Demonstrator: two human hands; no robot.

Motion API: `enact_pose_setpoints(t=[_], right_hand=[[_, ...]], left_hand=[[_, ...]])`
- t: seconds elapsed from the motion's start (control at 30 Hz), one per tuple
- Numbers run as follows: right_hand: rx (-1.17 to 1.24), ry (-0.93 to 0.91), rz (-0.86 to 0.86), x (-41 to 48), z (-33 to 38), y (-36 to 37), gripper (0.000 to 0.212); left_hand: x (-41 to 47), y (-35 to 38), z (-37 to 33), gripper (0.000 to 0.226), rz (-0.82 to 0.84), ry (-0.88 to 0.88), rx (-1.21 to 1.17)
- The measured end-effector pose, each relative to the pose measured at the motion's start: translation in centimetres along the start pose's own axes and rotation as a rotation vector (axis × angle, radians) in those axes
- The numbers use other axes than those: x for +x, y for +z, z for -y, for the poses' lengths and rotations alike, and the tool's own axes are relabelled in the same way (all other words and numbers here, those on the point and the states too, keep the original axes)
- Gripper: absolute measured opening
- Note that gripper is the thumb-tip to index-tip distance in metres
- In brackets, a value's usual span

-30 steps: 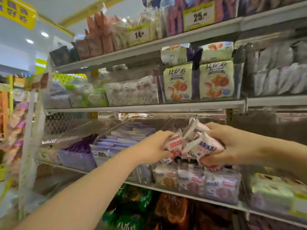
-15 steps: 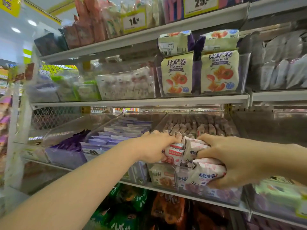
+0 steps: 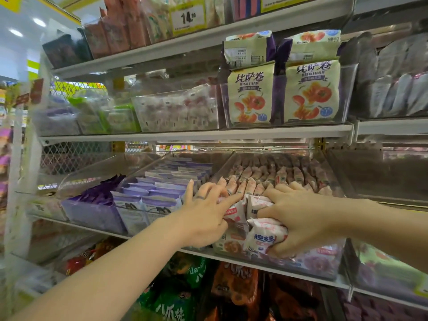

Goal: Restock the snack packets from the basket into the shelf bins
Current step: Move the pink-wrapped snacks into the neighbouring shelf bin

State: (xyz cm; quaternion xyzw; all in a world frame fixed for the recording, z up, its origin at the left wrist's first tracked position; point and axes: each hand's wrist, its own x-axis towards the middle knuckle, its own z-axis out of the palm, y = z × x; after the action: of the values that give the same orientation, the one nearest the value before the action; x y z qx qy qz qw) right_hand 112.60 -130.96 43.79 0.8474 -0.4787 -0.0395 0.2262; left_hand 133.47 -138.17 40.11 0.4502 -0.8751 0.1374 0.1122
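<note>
Head-height view of a shop shelf (image 3: 231,135) lined with clear plastic bins. The right hand (image 3: 298,218) has its grip clamped around a bunch of white snack packets (image 3: 264,235) printed with blue Chinese characters, holding them at the front of a clear bin (image 3: 319,265) on the middle shelf. That bin already holds rows of upright pink-and-white packets of the same kind. The left hand (image 3: 203,216) rests on the front packets just beside the right hand, its grip apart, fingers spread and one finger stretched across the packet tops. The neighbouring bin to the left holds flat purple packets (image 3: 166,181). On the shelf above stand two cream bags (image 3: 252,96) picturing tomatoes, reading "BISAJUAN" under large Chinese characters. A yellow price tag (image 3: 188,17) on the top shelf reads "14". Below, a green bag (image 3: 171,309) carries white Chinese characters.
</note>
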Motion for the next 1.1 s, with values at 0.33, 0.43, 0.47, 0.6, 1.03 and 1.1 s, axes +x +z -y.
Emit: enact_pose_setpoints(t=[0.33, 0.43, 0.47, 0.6, 1.03, 1.1], right_hand=[[0.236, -0.015, -0.01, -1.6, -0.2, 0.9, 0.058], [0.295, 0.012, -0.073, -3.5, -1.1, -1.6, 0.038], [0.299, 0.023, -0.112, -4.1, -1.5, -2.3, 0.038], [0.303, 0.137, -0.135, -5.3, -3.3, -3.5, 0.034], [0.081, 0.31, 0.094, -4.9, -3.8, -2.1, 0.034], [0.039, 0.301, 0.124, -4.7, -3.8, -2.0, 0.022]], left_hand=[[-0.6, -0.2, -2.5, 0.043, -0.374, 0.22, -0.243], [0.0, -0.4, -3.3, 0.041, -0.387, 0.242, -0.252], [0.2, -0.5, -3.6, 0.041, -0.391, 0.24, -0.249], [0.9, -0.8, -5.7, 0.043, -0.468, 0.319, -0.113], [2.0, 2.1, -5.6, 0.052, -0.593, 0.331, 0.249], [2.0, 2.4, -5.4, 0.05, -0.628, 0.329, 0.249]])
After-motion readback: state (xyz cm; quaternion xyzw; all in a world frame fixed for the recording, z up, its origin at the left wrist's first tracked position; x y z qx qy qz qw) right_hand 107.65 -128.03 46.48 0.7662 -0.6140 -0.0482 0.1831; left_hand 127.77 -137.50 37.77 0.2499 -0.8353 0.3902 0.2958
